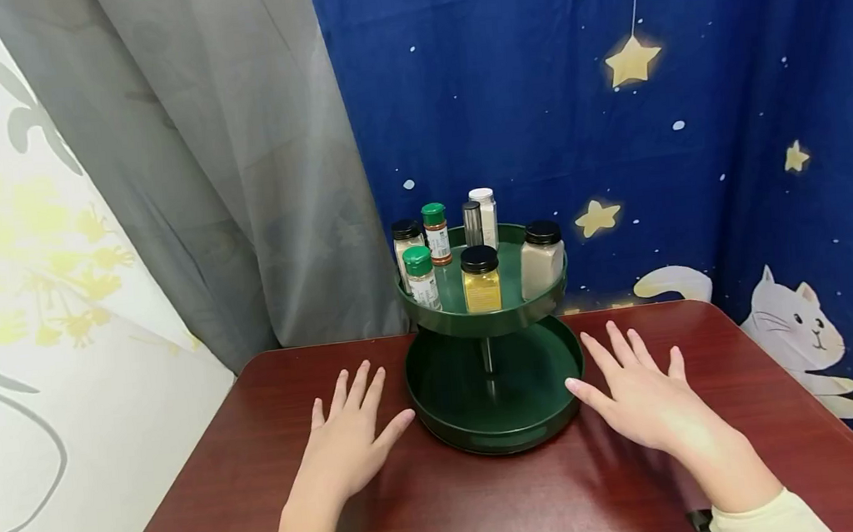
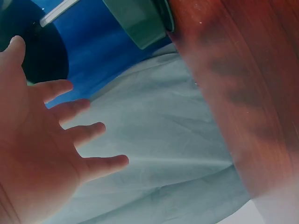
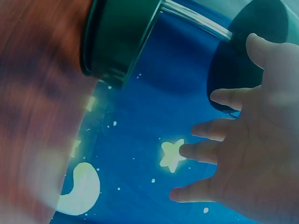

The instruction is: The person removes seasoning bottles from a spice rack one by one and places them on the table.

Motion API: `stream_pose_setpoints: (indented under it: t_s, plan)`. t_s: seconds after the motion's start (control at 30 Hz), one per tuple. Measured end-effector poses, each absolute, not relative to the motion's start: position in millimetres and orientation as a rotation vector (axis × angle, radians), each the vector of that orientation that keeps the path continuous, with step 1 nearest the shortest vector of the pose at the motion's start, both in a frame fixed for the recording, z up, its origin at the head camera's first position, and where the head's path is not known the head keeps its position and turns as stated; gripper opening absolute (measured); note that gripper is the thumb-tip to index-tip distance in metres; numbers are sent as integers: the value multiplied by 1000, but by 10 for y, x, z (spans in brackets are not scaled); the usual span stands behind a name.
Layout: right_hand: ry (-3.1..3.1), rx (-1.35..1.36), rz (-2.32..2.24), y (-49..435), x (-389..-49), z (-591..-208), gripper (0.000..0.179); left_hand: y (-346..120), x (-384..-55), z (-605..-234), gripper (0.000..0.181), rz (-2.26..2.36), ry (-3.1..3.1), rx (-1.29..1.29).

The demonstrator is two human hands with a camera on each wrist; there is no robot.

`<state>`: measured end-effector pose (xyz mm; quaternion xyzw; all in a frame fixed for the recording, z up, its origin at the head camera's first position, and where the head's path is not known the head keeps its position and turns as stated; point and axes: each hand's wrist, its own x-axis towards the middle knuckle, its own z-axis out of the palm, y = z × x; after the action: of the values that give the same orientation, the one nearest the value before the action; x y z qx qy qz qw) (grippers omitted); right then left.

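A dark green two-tier turntable rack (image 1: 500, 440) stands on the table between my hands. Its upper tier bears several spice containers: a black-lidded jar of yellow powder (image 1: 482, 287), a wide black-lidded jar of beige powder (image 1: 542, 265), two green-capped shakers (image 1: 422, 283), a grey cylinder (image 1: 472, 227), a white-capped bottle (image 1: 488, 219) and another black-lidded jar (image 1: 404, 243). Nothing stands on the lower tier. My left hand (image 1: 350, 447) is spread, palm down, left of the rack. On the other side my right hand (image 1: 643, 399) is likewise spread, thumb near the lower tier's rim. Both hold nothing.
The reddish-brown table (image 1: 483, 512) reaches back to a grey curtain (image 1: 277, 186) and a blue star-patterned curtain (image 1: 502, 85). A pale patterned cloth (image 1: 64, 344) hangs along the left side.
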<state>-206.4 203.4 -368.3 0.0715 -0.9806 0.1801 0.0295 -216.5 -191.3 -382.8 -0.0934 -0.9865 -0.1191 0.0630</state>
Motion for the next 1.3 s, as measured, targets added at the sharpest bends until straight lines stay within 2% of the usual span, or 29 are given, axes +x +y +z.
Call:
stream_pose_setpoints:
  t_s: [0.23,0.43,0.53,0.87,1.3]
  plan:
    - [-3023,212,562,2012,-2030,-3557,102,-1879,-2121,-3794,100,-325,-2929,-319]
    - [-2991,226,555,2037,-2016,-3427,103,-1830,-2086,-3730,94,-309,-2900,-339]
    - [-2906,247,567,2042,-2018,-3306,97,-1812,-2078,-3728,93,-311,-2912,-345]
    - [-2447,341,649,1888,-2030,-2755,60,-1766,-2110,-3624,90,-293,-2777,-395]
    - [-2517,352,635,1752,-2281,-2476,61,-1618,-2209,-3152,87,-261,-2637,-459]
